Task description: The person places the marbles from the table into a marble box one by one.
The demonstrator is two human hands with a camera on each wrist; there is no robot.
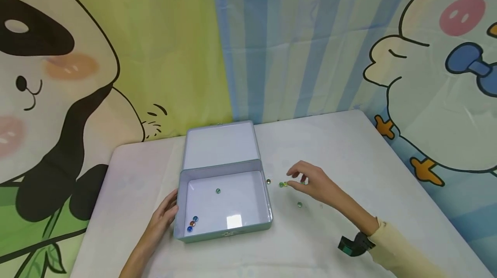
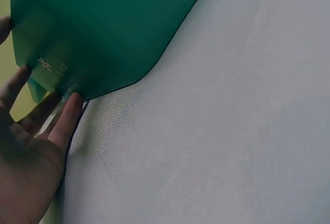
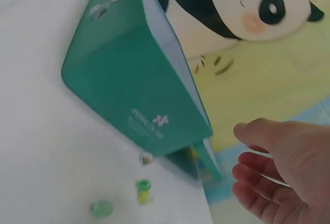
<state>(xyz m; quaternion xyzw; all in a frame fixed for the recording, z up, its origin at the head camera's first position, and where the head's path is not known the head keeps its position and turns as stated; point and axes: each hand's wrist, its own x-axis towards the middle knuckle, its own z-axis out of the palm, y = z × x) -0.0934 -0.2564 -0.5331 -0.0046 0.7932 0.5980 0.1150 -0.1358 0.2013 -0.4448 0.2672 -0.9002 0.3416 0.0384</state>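
In the head view, the box (image 1: 229,204) sits on the table (image 1: 334,140), long axis roughly left to right, lid (image 1: 221,144) folded open away from the person. Four marbles (image 1: 218,191) lie inside; loose marbles (image 1: 299,204) lie right of it, near the right hand (image 1: 316,187).

Left wrist: the left hand (image 2: 36,152) touches the box's side with extended fingers.

Right wrist: loosely bent fingers, thumb apart, grasping nothing.

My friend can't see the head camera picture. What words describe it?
A right hand hovers near loose marbles on a white table, while a left hand touches an open box with four marbles inside. Behind are a cartoon panda and bird.
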